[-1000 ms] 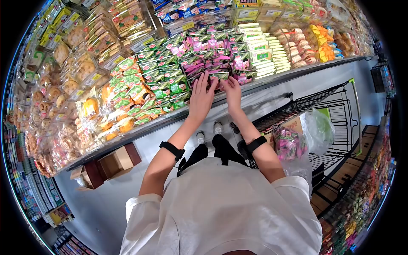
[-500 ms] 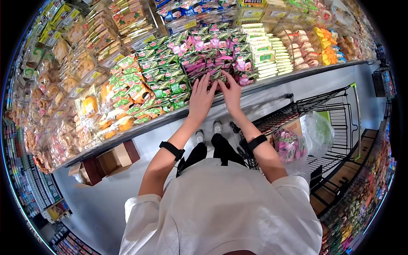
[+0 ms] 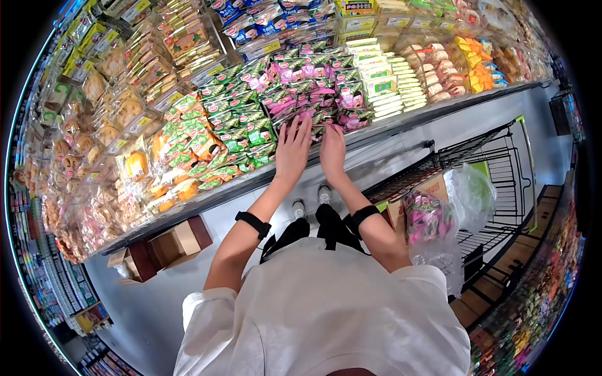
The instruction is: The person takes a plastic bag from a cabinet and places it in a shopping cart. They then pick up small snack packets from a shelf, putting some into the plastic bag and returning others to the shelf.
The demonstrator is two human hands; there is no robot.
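Observation:
Pink-and-black snack packets point(image 3: 306, 99) lie in a dense pile on the slanted shelf in front of me. My left hand point(image 3: 293, 150) rests on the front of this pile, open, with its fingers stretched out over the lower packets. Beside it, my right hand point(image 3: 333, 150) is closed at the pile's front edge, fingers bent and pressed together against the pink packets. Whatever lies under its fingertips is hidden. Green snack packets point(image 3: 258, 133) adjoin the pile on the left, and white-and-green packets point(image 3: 380, 84) on the right.
A black wire shopping cart point(image 3: 495, 147) stands at my right, holding a plastic bag of pink packets point(image 3: 429, 216) and clear plastic point(image 3: 470, 197). An open cardboard box point(image 3: 172, 244) sits on the floor at left. The shelf edge point(image 3: 401, 128) runs across before me.
My right hand has drawn back toward the shelf's front edge, its fingers now closer together. My left hand has shifted slightly back and spread on the packets. The view has shifted slightly.

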